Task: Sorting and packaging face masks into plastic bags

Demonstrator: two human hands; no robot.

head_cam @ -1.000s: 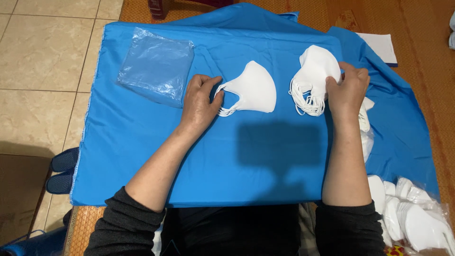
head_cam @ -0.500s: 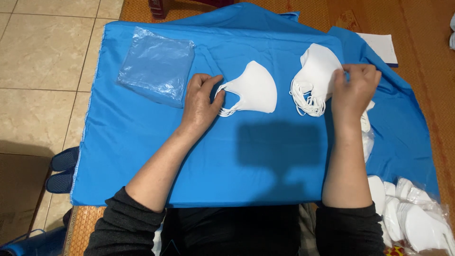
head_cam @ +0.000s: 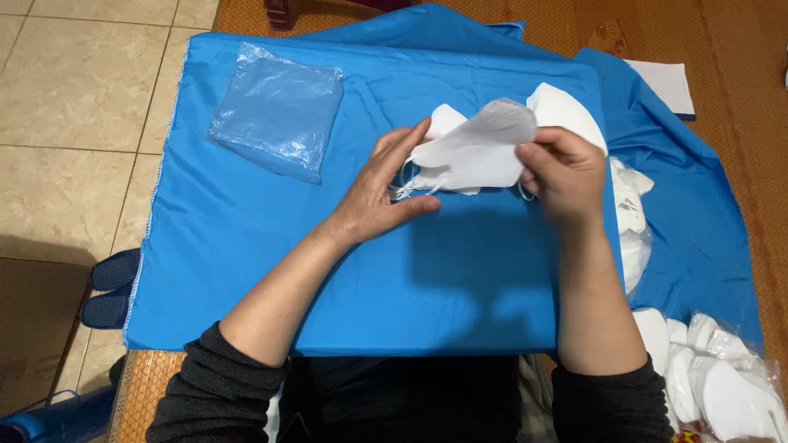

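Note:
My right hand (head_cam: 566, 172) holds a white folded face mask (head_cam: 480, 152) by its right end, lifted a little above the blue cloth (head_cam: 460, 279). My left hand (head_cam: 382, 189) lies with its fingers spread against the left edge of that mask, over the ear loops (head_cam: 404, 193). A second white mask (head_cam: 444, 121) lies on the cloth beneath, mostly hidden. Behind my right hand sits a pile of white masks (head_cam: 570, 111).
A stack of clear plastic bags (head_cam: 279, 111) lies at the cloth's far left. More white masks (head_cam: 714, 377) are heaped at the bottom right, others (head_cam: 632, 197) by the cloth's right edge. White paper (head_cam: 666, 86) lies far right. Dark slippers (head_cam: 111, 287) stand on the tiled floor.
My right hand has taken a mask from the right-hand pile and carried it left over the mask under my left hand. My left hand has turned up to meet it.

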